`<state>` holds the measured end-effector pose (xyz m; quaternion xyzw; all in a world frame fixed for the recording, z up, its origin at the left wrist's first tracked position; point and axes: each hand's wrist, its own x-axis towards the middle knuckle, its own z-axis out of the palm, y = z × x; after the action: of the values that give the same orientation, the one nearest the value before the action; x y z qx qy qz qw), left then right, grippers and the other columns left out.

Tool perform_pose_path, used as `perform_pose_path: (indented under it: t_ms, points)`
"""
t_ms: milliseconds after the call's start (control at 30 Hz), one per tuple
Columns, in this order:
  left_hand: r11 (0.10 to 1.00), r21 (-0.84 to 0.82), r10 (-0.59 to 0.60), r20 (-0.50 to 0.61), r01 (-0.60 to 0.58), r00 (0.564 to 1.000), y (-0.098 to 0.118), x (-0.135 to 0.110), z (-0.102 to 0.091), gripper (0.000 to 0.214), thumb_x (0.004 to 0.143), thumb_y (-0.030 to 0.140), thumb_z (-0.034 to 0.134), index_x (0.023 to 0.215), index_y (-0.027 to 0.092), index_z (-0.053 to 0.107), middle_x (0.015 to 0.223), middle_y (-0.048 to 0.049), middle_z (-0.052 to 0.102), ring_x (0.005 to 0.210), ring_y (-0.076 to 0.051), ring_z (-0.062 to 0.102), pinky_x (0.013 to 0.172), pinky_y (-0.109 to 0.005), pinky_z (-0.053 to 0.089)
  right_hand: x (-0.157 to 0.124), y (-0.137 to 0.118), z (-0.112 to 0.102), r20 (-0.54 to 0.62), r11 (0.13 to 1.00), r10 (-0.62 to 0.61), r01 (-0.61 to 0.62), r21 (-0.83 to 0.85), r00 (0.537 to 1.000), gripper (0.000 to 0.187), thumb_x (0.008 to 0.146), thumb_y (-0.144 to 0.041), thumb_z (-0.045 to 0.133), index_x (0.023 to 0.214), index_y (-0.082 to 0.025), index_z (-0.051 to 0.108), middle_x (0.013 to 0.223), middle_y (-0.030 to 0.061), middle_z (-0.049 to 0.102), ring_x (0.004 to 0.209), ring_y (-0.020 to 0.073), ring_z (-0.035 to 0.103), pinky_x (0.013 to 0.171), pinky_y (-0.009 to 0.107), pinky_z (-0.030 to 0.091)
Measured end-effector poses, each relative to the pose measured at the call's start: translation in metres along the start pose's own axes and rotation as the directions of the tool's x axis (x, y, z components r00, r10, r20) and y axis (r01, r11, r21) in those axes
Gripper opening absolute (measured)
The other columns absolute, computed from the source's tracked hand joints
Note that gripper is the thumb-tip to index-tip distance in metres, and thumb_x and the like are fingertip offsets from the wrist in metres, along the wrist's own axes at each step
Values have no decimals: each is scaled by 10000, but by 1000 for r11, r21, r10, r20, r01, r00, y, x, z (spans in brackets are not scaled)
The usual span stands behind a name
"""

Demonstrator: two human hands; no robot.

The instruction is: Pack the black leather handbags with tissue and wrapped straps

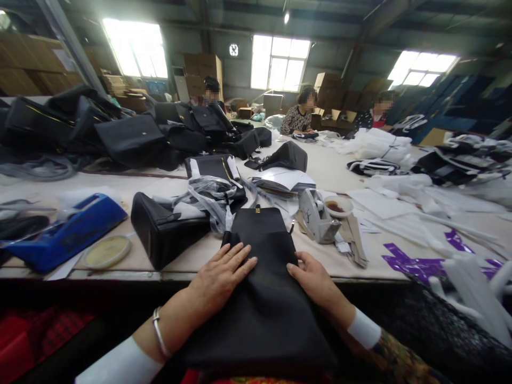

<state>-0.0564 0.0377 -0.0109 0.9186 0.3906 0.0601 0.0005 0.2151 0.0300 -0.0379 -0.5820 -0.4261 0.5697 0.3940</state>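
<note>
A black leather-look bag (272, 309) lies in front of me, its lower part over the table's front edge toward my lap and its top on the table. A small gold-coloured clasp (258, 209) shows at its far end. My left hand (218, 280) rests flat on the bag's left side, fingers stretched out. At the right edge my right hand (316, 280) grips the bag, thumb on top and the other fingers partly hidden. Left of it stands another black bag (166, 229), and a bag wrapped in clear plastic (212, 192) lies just behind.
A blue tape dispenser (76, 229) and a round shallow dish (107, 252) are on the left. To the right stand a grey tape dispenser (318, 218) and a cup of brown liquid (338, 206). Black bags (128, 138) are piled back left. Several people work across the table.
</note>
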Motion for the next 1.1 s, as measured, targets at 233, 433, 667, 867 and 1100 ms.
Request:
perform_pose_path:
  t_ms: [233,433,667,867,1100]
  points:
    - [974,-80,-204,114,214,972,5,26,-22,683,940,556,501,1494,160,461,1541,-239,429,1413,-378,427,1147,-546,331,-5,-21,-17,-44,727,-301,199,-657,953,366,827,-333,595,1142,-149,619,833,81,679,801,265,654,787,426,521]
    - [989,-20,-140,154,145,978,19,37,-13,907,825,684,575,1508,108,421,1583,-276,328,1485,-416,274,1201,-602,130,-34,-74,10,380,319,-531,594,-739,757,603,924,-409,593,1449,-129,495,1540,171,424,1435,308,379,1191,463,325]
    - [967,53,-255,141,250,957,1,17,5,1038,820,774,477,1533,32,339,1623,-252,236,1522,-385,173,1216,-587,135,-17,-27,23,522,163,-126,537,-828,843,952,891,-687,526,1560,-49,300,1644,182,160,1532,363,110,1244,551,113]
    - [944,140,-314,102,299,944,6,20,-9,958,837,685,568,1458,-35,448,1565,-288,340,1512,-405,195,1224,-604,125,-9,-30,17,519,139,-109,530,-836,848,981,865,-732,509,1561,-71,312,1642,185,169,1528,369,128,1240,540,120]
    - [997,-15,80,140,-79,987,16,40,-6,503,963,258,515,1430,74,523,1581,-190,371,1512,-296,242,1248,-449,206,-12,-37,18,531,133,-88,538,-832,843,943,858,-685,556,1557,-92,335,1629,185,230,1523,368,157,1238,541,123]
